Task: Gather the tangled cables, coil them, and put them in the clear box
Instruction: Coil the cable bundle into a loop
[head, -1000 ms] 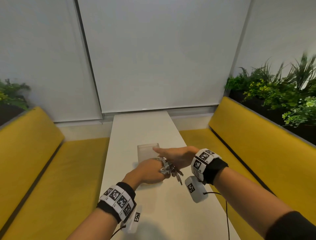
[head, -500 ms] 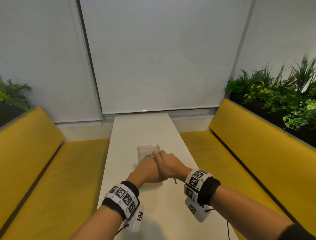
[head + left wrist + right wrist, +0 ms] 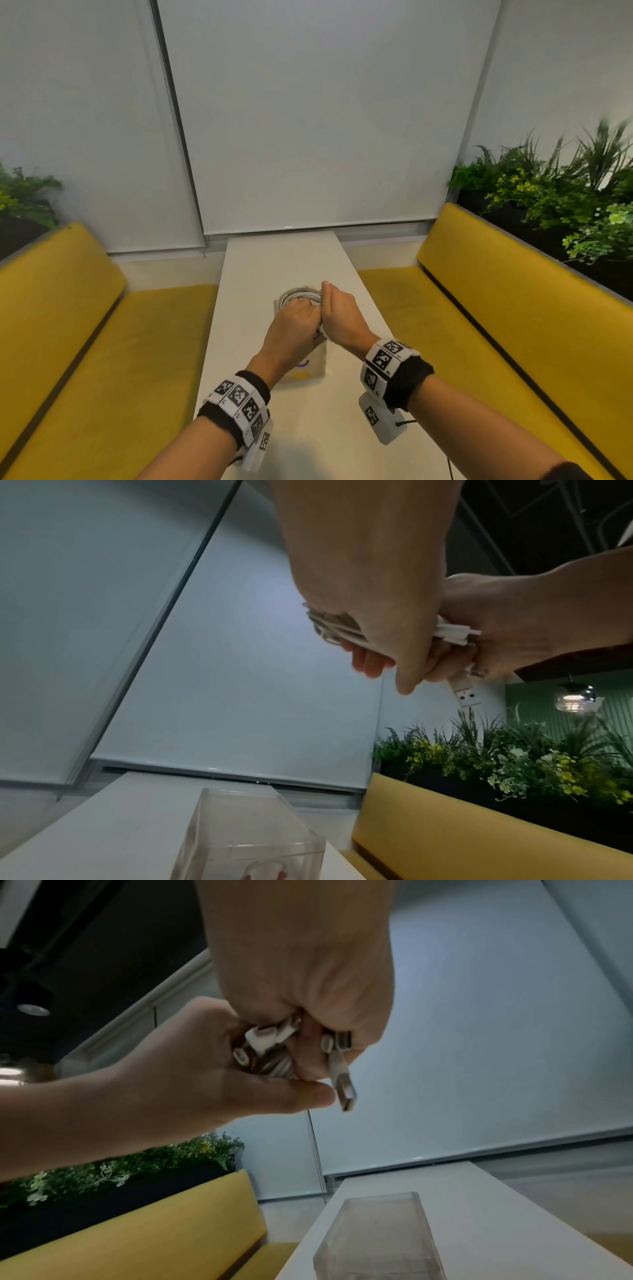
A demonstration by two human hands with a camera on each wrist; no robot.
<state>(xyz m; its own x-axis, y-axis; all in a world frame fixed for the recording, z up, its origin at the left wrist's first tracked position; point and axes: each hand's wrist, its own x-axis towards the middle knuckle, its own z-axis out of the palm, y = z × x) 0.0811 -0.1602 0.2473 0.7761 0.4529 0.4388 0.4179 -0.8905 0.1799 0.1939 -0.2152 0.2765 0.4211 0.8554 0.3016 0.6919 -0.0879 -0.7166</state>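
Note:
A coil of white cables [image 3: 300, 294] hangs over the clear box [image 3: 310, 368], which stands on the white table [image 3: 281, 260]. My left hand [image 3: 295, 323] grips the near side of the coil, fingers wrapped round the strands [image 3: 337, 627]. My right hand [image 3: 338, 317] presses against the left and is curled round the plug ends [image 3: 265, 1039]. One USB plug [image 3: 465, 693] dangles free below both fists, also seen in the right wrist view [image 3: 344, 1089]. The box [image 3: 246, 831] sits directly beneath, its top open; something red lies at its bottom.
Yellow benches run along both sides of the narrow table, the left bench [image 3: 102, 342] and the right bench [image 3: 496, 308]. Planters with green plants [image 3: 565, 212] stand behind the right bench. White blinds [image 3: 308, 120] close off the far end.
My right hand swung in from lying flat across the coil and closed on the plug ends beside my left hand. Both hands carried the coil forward over the box.

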